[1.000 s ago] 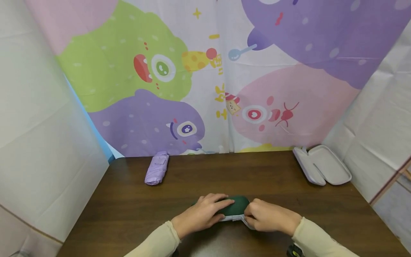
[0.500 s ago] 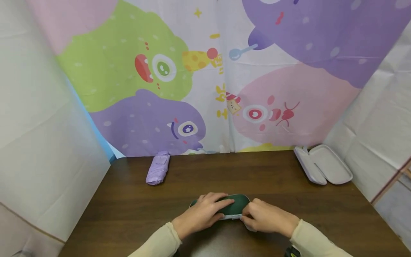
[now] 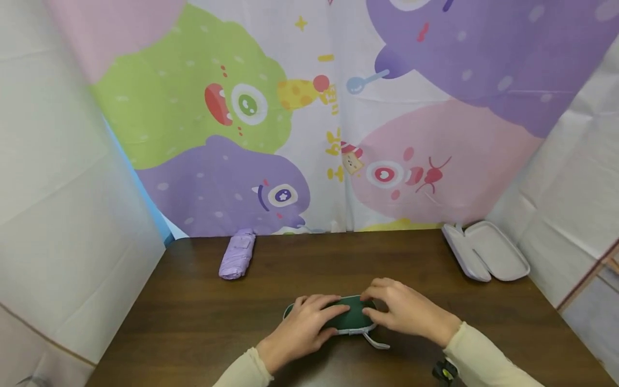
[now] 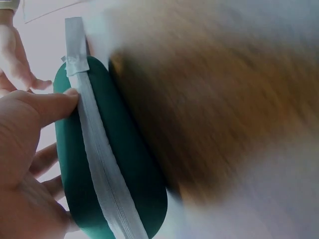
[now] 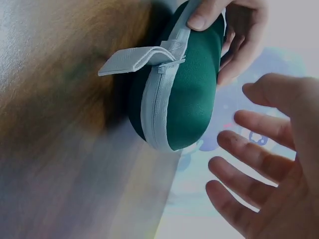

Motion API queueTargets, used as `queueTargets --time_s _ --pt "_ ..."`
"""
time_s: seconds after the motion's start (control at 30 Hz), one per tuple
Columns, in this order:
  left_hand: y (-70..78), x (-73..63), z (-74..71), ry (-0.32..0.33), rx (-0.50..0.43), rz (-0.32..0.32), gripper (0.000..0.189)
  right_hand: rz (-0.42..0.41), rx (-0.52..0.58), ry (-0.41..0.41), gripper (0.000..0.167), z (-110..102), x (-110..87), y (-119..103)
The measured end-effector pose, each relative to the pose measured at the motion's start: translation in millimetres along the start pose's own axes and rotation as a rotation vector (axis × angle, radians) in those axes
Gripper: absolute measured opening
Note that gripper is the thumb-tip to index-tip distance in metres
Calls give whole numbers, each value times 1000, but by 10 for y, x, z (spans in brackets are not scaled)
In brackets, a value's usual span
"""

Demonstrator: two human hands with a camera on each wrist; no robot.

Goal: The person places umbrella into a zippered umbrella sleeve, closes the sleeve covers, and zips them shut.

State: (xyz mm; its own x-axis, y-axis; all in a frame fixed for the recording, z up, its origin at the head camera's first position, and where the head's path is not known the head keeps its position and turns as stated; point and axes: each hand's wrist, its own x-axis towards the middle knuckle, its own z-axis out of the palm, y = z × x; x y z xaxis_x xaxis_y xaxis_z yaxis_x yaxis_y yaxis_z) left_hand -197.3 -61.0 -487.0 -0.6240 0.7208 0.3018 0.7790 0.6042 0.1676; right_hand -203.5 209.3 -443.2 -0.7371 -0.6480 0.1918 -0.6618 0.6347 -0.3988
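Green case (image 3: 356, 316) with a pale zip band (image 5: 154, 109), as it reaches my remote station: it lies on the brown table (image 3: 188, 317), in the near middle, between the two hands. Half a second ago the right hand (image 3: 411, 309) was closed at its near right corner, by the pale strap (image 5: 130, 60); now that hand has let go and moved up over the case's right end, its fingers spread and relaxed, holding nothing. From the right wrist I see a gap between those fingertips and the case. The strap now juts loose toward the near right (it is fixed at the zip band). The left hand (image 3: 302, 328) stays in place, thumb at the zip band and fingers bent over the other side, holding the case steady. I take the release to mean that the work at the strap is finished or paused; along the stretch shown to me the zip looks closed, though its far side is hidden. Farther back, the lilac bundle (image 3: 237, 255) and the pale unfolded case (image 3: 498, 251) have not shifted.
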Motion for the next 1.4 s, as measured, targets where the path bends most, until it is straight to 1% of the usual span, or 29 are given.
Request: queueTargets --time_s 0.1,0.17,0.23,0.3,0.4,0.57,0.63,0.73,0.83,0.97,1.07,1.27,1.4 --pt "17 -18 -1 20 19 -15 51 11 26 -41 40 28 31 11" --pt "28 -28 -2 31 26 -25 51 21 65 -78 48 54 48 23" --pt "41 -40 -10 35 27 -39 51 28 91 -108 52 88 56 38" --pt "53 -59 -25 41 14 -70 50 26 110 -122 51 123 62 53" --pt "67 -103 -59 69 -20 -150 49 24 114 -131 49 160 65 75" --pt "72 -196 -106 199 -95 -322 47 26 101 -127 49 190 74 107" --pt "72 -236 -114 236 -126 -388 47 30 102 -128 49 198 74 117" --pt "74 -291 -111 251 -152 -478 47 37 101 -131 49 205 67 131" --pt "73 -328 -99 263 -167 -548 46 35 94 -132 49 212 55 147" --pt "56 -349 -87 280 -164 -617 44 16 88 -122 51 220 41 158" --pt "27 -353 -89 285 -160 -638 45 -1 84 -117 50 221 36 152" --pt "-73 -338 -89 331 -156 -603 48 0 82 -130 48 207 43 124" --pt "-145 -305 -90 332 -180 -593 49 15 96 -150 48 212 42 106"
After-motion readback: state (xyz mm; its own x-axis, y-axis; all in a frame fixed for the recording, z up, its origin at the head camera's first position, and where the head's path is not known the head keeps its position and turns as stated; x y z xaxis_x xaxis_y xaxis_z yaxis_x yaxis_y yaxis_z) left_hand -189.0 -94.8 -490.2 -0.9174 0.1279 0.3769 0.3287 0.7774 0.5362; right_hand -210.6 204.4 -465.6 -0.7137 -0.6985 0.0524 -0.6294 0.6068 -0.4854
